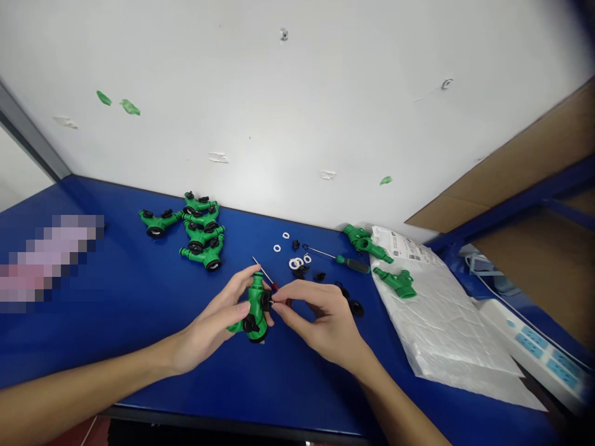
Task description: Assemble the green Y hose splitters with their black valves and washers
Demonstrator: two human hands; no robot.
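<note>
Left hand [211, 319]: your fingers wrap the green splitter [255, 306], gripping it steady. Right hand [320, 325]: your fingertips [279, 303] close on the black cap [266, 301]; keep it square.

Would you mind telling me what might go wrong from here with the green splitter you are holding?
The small black part at the port of the green plastic hose splitter looks tiny in the right hand's fingertips, so it may slip, seat crookedly or drop. The loose white washers lie close by on the blue workbench, so a stray wrist might scatter them, and they seem easy to lose.
</note>
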